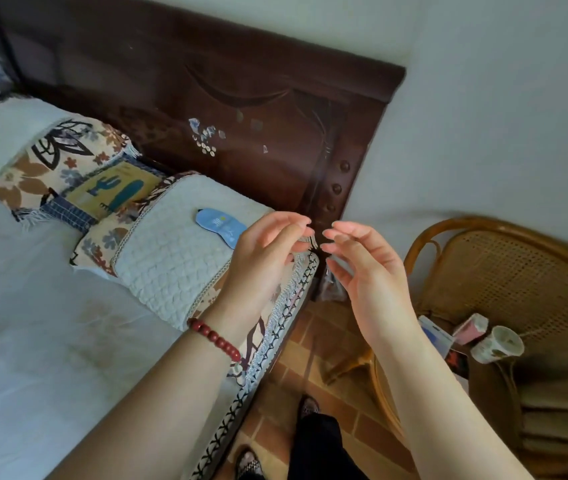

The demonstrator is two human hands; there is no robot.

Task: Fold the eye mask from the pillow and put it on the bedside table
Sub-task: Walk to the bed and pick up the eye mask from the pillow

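A small blue eye mask lies flat on the grey quilted pillow at the bed's right edge, near the dark wooden headboard. My left hand, with a red bead bracelet on its wrist, hovers just right of the mask with fingers loosely curled and nothing in them. My right hand is raised beside it over the gap between bed and chair, fingers apart and empty. The fingertips of both hands nearly meet. Part of the mask's right end is hidden behind my left hand.
A rattan chair stands at the right, carrying a patterned cup on its side, a pink box and other small items. A patterned cushion lies further left on the bed. Brick-tiled floor and my feet are below.
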